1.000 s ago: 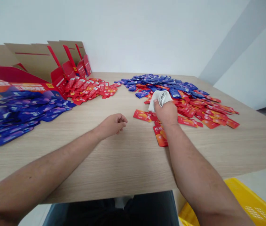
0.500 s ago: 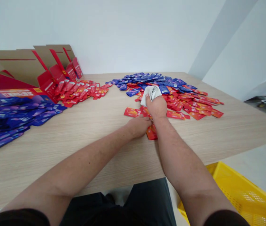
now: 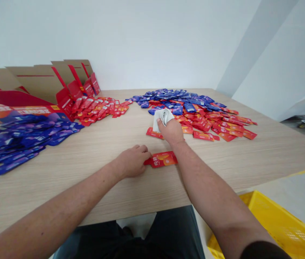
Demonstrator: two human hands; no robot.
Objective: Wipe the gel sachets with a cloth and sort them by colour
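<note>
**Red-and-orange, lying crosswise: the single sachet (image 3: 161,159) at the left hand (image 3: 132,160)**

Far left on the wooden worktop (image 3: 87,181), a heap of blue sachets (image 3: 20,135) spreads in front of open cardboard cartons (image 3: 36,81) with red flaps. Just right of the cartons lies a smaller pile of red sachets (image 3: 98,107).

Near the middle, the left hand rests knuckles up with its fingers curled, their tips on the left end of the single sachet. Whether they pinch it or only press on it cannot be told. The single sachet lies flat on bare wood, apart from every pile and directly to the right of that hand. Its long axis runs left to right, almost parallel with the near edge of the worktop. Its right end reaches the right forearm, but the view does not show whether the arm crosses beside it or just over it.

The right hand (image 3: 172,131) sits farther out and to the right, closed around a crumpled white cloth (image 3: 163,116). It rests at the near-left fringe of a mixed pile of red and blue sachets (image 3: 203,111). The left hand is therefore the nearer one, already in contact at the sachet's short end, while the right hand lies beyond the sachet's far side with its grip taken up by the cloth.

At the bottom right, below the worktop's edge, stands a yellow crate (image 3: 276,230).
</note>
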